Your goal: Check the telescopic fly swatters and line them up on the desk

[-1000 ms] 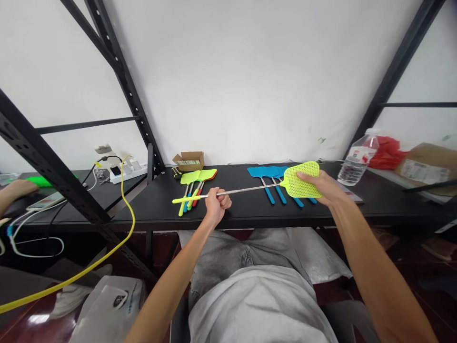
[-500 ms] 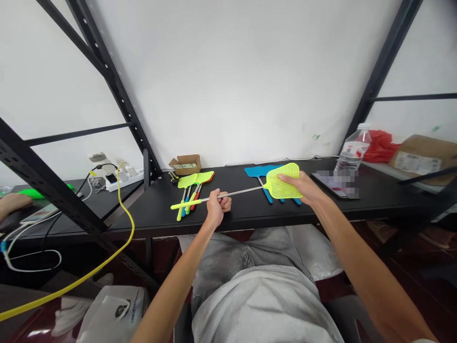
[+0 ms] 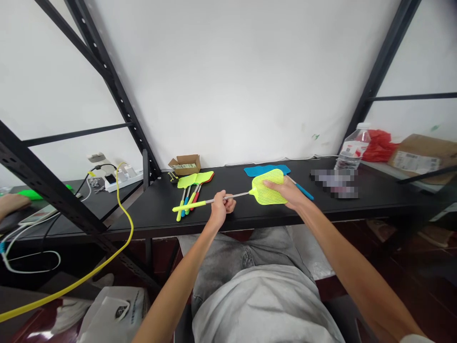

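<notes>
Both my hands hold one yellow-green fly swatter [image 3: 268,194] level above the black table [image 3: 143,209]. My left hand [image 3: 222,205] is closed round its thin metal rod, just right of the yellow grip. At the other end my right hand [image 3: 288,189] pinches the mesh head, thumb on top. Behind that head lie blue fly swatters [image 3: 254,170], partly hidden by it and by my right hand. Left of my left hand lies a bunch of fly swatters [image 3: 195,180] with yellow-green and red heads and green, blue and red handles.
A small open cardboard box [image 3: 185,165] stands by the wall. On the right are a water bottle [image 3: 353,147], a red bag [image 3: 380,145] and a brown package [image 3: 421,155]. A yellow cable [image 3: 131,233] hangs at left, near a power strip [image 3: 124,180]. Another person's hand [image 3: 12,205] is far left.
My right hand has moved left with the mesh head, so the metal rod between my hands is shorter. My left hand has shifted slightly right.
</notes>
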### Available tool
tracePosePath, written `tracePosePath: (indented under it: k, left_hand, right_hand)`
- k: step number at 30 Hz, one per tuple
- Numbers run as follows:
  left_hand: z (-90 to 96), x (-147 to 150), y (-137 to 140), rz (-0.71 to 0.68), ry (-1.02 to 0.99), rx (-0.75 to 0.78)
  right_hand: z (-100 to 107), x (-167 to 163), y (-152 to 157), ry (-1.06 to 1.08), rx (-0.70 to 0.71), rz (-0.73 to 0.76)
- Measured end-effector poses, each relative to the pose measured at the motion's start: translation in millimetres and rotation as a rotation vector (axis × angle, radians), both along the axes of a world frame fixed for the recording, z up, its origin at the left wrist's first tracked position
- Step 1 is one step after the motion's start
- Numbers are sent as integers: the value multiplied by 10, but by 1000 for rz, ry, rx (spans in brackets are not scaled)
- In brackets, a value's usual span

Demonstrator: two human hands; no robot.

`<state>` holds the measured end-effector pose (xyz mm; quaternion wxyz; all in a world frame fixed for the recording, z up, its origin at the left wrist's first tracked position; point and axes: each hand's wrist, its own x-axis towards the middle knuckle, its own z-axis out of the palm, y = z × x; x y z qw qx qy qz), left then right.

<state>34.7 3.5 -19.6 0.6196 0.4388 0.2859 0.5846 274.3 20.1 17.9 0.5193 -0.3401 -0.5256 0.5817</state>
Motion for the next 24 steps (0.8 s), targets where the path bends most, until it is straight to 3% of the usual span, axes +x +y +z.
tracePosePath:
  k: [10,13,24]
  left_hand:
    - [-55,40,3,-3,164,154]
    - [-57,52,-19,0,178,139]
    - [-98,26,40,-4,299,238]
  right_hand:
    - [-207,-350,-58,97,-33,43]
    - [-255,-480,-97,102,-38,63]
    - [-214,-500,-140,140,-91,61]
